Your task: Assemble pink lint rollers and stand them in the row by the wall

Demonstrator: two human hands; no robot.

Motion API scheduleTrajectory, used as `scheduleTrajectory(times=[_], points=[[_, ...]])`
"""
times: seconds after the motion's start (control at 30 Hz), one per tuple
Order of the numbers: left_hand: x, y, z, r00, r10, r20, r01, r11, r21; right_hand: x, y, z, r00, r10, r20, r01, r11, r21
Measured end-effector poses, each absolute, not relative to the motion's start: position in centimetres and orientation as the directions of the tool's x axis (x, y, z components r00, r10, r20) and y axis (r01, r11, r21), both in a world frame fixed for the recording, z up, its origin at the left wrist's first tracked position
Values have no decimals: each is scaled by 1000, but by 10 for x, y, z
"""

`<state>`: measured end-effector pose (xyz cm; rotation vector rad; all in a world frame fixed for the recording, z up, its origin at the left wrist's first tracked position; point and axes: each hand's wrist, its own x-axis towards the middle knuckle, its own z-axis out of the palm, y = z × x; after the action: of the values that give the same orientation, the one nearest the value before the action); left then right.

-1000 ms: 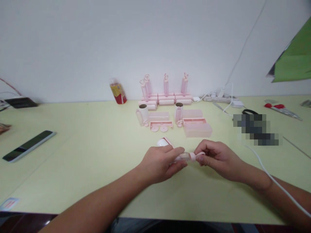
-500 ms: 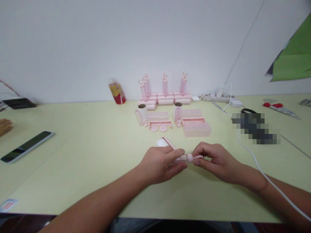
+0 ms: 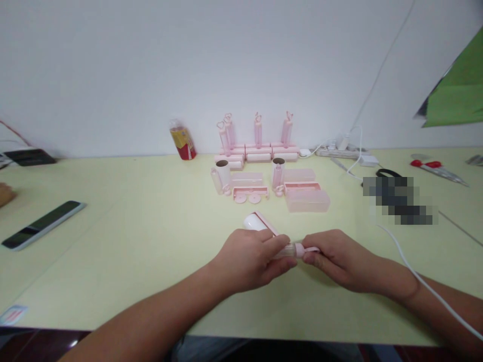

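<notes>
My left hand [image 3: 253, 260] is closed around the clear handle of a lint roller [image 3: 253, 221], whose white roll and pink frame stick out beyond its fingers. At the handle's right end is a pink cap [image 3: 299, 250] with a pink loop [image 3: 312, 249]. My right hand [image 3: 342, 257] pinches this loop end between thumb and curled fingers. Both hands are just above the table, almost meeting. Most of the handle is hidden under my left fingers.
Behind my hands lie pink roller frames [image 3: 251, 190], clear pink covers [image 3: 307, 200] and white paper rolls [image 3: 278, 173]. Finished-looking rollers [image 3: 258, 133] stand by the wall. A phone [image 3: 43, 225] lies left, scissors [image 3: 433, 168] right. A white cable [image 3: 403, 261] crosses my right forearm.
My right hand has turned a little, its fingers now folded closer over the loop end. My left hand keeps its hold, and the lint roller has shifted slightly right.
</notes>
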<state>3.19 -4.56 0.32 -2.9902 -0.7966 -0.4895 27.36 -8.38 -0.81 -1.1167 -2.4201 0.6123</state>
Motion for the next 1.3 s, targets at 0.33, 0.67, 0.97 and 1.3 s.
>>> scheduleTrajectory(times=[0.33,0.67,0.97,1.3], points=[[34,-51,4,849,491,195,492,-869,46,274,-86,-7,-649,755,95,601,585,-545],[36,-54,3,812,535,232,529,-844,92,271,-84,-9,-612,753,242,531,618,-579],[33,-54,0,805,546,232,533,-837,124,265,-86,-26,-548,776,312,441,585,-680],[42,-55,12,808,556,193,548,-831,98,266,-80,-5,-521,849,88,490,382,-784]])
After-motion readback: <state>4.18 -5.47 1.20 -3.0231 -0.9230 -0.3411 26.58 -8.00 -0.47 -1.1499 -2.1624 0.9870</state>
